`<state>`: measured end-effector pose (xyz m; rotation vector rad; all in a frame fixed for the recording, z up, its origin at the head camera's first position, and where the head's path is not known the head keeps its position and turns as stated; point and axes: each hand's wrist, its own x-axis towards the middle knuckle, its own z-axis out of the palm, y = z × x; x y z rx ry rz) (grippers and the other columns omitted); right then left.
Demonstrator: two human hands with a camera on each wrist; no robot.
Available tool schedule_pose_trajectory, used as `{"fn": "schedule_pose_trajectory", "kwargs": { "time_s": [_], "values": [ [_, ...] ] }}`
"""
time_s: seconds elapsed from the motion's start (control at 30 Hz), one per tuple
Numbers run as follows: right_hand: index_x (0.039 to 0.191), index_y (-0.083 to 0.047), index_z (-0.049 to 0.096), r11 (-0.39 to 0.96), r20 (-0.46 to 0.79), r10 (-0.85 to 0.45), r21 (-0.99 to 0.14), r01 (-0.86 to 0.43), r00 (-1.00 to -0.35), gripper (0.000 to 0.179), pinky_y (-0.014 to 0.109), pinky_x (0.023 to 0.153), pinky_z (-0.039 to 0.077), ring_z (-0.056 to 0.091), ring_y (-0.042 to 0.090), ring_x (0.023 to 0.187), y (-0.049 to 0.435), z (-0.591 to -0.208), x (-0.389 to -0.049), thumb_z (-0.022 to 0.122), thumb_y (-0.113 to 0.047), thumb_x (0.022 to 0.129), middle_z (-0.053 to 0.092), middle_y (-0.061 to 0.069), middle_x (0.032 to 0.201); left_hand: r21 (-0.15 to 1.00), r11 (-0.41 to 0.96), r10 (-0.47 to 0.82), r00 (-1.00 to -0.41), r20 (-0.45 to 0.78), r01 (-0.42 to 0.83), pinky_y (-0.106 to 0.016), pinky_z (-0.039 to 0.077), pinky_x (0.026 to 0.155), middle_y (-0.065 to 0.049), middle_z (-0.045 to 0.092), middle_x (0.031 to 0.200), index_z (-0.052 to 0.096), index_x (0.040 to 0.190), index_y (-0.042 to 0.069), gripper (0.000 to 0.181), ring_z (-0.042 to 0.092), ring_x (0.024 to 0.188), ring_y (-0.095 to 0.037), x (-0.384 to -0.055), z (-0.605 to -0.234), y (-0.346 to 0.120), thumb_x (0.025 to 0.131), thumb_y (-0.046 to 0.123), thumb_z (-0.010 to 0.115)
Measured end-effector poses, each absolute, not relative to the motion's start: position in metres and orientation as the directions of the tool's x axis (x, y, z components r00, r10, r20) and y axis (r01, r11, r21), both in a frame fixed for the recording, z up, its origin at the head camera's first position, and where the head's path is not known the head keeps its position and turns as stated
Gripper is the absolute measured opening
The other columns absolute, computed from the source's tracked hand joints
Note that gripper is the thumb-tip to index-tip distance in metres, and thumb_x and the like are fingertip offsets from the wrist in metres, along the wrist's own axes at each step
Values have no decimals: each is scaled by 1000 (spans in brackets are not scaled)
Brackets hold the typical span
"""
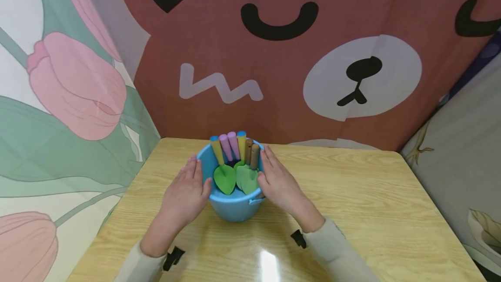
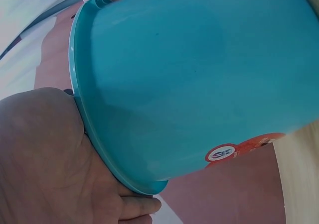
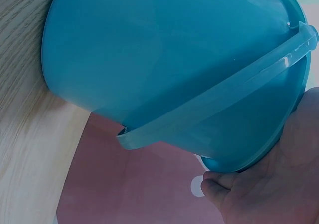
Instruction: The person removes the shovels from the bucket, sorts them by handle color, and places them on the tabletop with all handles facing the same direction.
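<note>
A light-blue bucket stands on the wooden table, holding several toy garden tools. A bright green trowel with a yellow, blue-tipped handle is on the left; paler green trowels with brown handles lean on the right. Pink handles and another yellow handle rise at the back. My left hand presses its palm side to the left of the rim, fingers fairly straight. Against the opposite side of the rim rests my right hand, fingers extended. The bucket's handle hangs down its side.
The wooden table extends to both sides of the bucket. Behind it hangs a brown cloth with a bear face, and a tulip-print cloth on the left. A red and white sticker marks the bucket wall.
</note>
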<state>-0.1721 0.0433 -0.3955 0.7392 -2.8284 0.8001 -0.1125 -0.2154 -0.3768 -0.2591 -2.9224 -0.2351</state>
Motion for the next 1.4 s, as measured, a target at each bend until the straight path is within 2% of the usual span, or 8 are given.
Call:
{"fn": "schedule_pose_trajectory", "kwargs": {
  "time_s": [0.77, 1.4],
  "values": [
    [158, 2, 21, 735, 253, -441, -448, -509, -861, 66, 45, 123, 27, 15, 25, 155, 36, -395, -175, 37, -31, 103, 10, 12, 170, 140, 977, 132, -975, 180, 158, -54, 25, 122, -31, 23, 162, 30, 151, -16, 70, 21, 152, -43, -111, -377, -222, 107, 39, 38],
    [160, 0, 21, 726, 249, -431, -474, -497, -867, 66, 47, 122, 27, 15, 25, 156, 36, -398, -176, 37, -32, 103, 8, 9, 170, 147, 978, 122, -975, 184, 150, -54, 25, 122, -30, 24, 162, 30, 151, -15, 70, 22, 152, -42, -110, -377, -222, 107, 38, 40]
  ]
}}
